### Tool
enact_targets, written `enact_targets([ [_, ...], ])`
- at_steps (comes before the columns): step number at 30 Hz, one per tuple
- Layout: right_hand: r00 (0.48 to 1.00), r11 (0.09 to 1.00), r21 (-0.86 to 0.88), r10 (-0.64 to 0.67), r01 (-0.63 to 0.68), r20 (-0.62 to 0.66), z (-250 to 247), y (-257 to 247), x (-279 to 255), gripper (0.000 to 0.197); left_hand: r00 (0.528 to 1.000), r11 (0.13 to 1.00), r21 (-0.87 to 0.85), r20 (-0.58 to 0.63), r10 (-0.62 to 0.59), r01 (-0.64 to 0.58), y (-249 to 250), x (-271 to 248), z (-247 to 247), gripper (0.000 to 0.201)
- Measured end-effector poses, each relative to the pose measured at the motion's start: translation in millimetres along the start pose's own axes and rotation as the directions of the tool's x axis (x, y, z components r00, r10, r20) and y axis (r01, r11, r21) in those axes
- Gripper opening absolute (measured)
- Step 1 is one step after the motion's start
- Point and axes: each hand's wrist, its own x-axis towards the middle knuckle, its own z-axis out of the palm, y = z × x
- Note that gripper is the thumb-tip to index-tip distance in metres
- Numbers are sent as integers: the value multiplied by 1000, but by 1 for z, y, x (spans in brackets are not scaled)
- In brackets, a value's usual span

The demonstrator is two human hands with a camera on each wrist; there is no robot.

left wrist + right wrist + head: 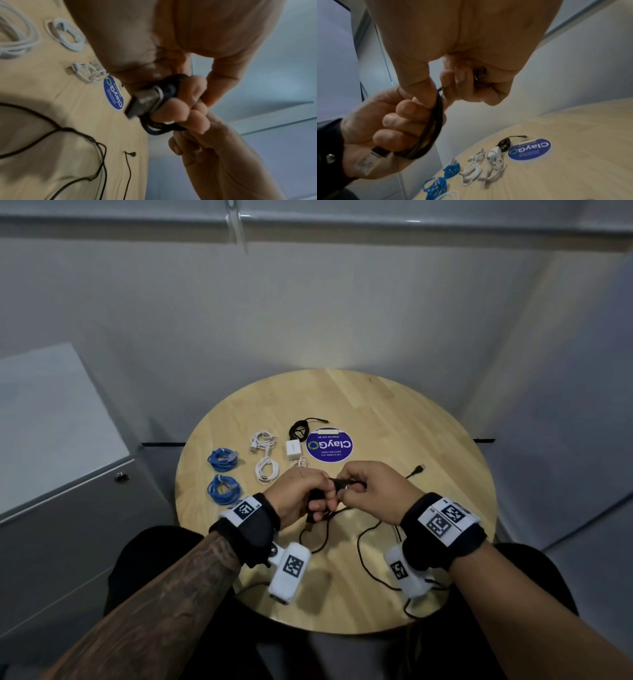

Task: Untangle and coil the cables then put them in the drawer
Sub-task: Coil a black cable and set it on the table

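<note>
Above the near middle of the round wooden table (428, 433), both my hands hold one black cable (346, 483). My left hand (317, 503) grips a small coil of its loops (433, 128), with the USB plug (145, 102) sticking out of the fist. My right hand (347, 489) pinches the strand just beside the coil. The loose remainder (363, 542) trails in loops over the table toward me, its far plug (419, 469) lying to the right. Two blue coils (222, 474), two white coils (265, 457) and one black coil (299, 428) lie further back.
A white charger block (293, 449) and a round blue ClayGo sticker (329, 445) lie behind my hands. A grey drawer cabinet (68, 508) with a lock (121, 477) stands left of the table. Walls close in behind and to the right.
</note>
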Motion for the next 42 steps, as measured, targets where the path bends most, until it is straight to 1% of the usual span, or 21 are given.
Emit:
enact_targets([
  [1, 1000, 1000, 17, 16, -16, 3, 2, 4, 1, 4, 1000, 1000, -21, 6, -9, 9, -7, 1, 0, 22],
  [3, 999, 997, 60, 42, -42, -11, 6, 10, 2, 8, 1000, 999, -48, 20, -13, 14, -19, 3, 1, 16],
  [5, 997, 995, 80, 62, -57, -52, 14, 20, 2, 9, 1000, 998, -69, -11, 2, -3, -28, 5, -1, 10],
  [6, 995, 994, 90, 70, -63, -77, 19, 25, 2, 8, 999, 996, -84, -41, 13, -17, -31, 6, -5, 15],
  [7, 992, 992, 108, 83, -72, -99, 23, 30, 2, 7, 998, 996, -83, -66, 24, -30, -34, 8, -11, 25],
  [8, 988, 989, 128, 93, -77, -120, 27, 35, 2, 6, 997, 998, -51, -75, 34, -37, -36, 9, -17, 35],
  [10, 981, 984, 158, 109, -84, -158, 32, 43, 3, 7, 997, 996, 69, -46, 67, -63, -38, 11, -25, 38],
  [12, 977, 980, 176, 126, -95, -172, 34, 49, 5, 8, 998, 989, 136, -24, 63, -60, -43, 13, -22, 28],
  [14, 977, 977, 185, 139, -108, -162, 39, 53, 7, 7, 994, 981, 185, -76, 73, -58, -47, 17, -14, 15],
  [17, 980, 976, 190, 132, -103, -150, 40, 54, 7, 4, 982, 964, 262, -161, 95, -51, -52, 22, -11, 14],
  [21, 971, 996, 59, 75, -63, -228, 24, 61, 10, 15, 993, 956, 294, -112, 44, -9, -55, 20, -12, 14],
  [25, 959, 999, -29, 21, -31, -281, 26, 68, 10, 12, 993, 970, 244, -114, 33, -5, -52, 19, -13, 14],
  [27, 957, 992, -129, -25, -13, -289, 30, 71, 9, 11, 991, 977, 215, -131, 29, 0, -51, 18, -15, 15],
  [28, 958, 987, -161, -22, -25, -285, 33, 73, 9, 12, 990, 980, 201, -140, 24, 4, -51, 17, -15, 16],
  [29, 961, 988, -143, 14, -56, -278, 36, 75, 9, 13, 989, 983, 185, -146, 19, 9, -51, 16, -14, 17],
  [30, 961, 994, -62, 75, -94, -266, 38, 75, 8, 13, 989, 985, 171, -148, 14, 11, -50, 15, -13, 17],
  [32, 954, 962, 223, 206, -156, -220, 43, 72, 8, 13, 992, 990, 138, -129, 9, 9, -50, 14, -11, 18],
  [34, 947, 873, 460, 268, -161, -178, 44, 68, 8, 12, 994, 993, 119, -110, 4, 9, -49, 14, -10, 18],
  [36, 943, 764, 622, 311, -173, -120, 44, 64, 7, 10, 994, 992, 127, -111, -3, 17, -49, 14, -10, 18],
  [38, 934, 664, 720, 351, -204, -59, 43, 61, 7, 11, 995, 993, 119, -103, -9, 22, -50, 14, -9, 18],
  [42, 911, 504, 812, 406, -294, 78, 46, 59, 6, 19, 991, 993, 112, -136, -15, 30, -54, 15, -6, 15],
])
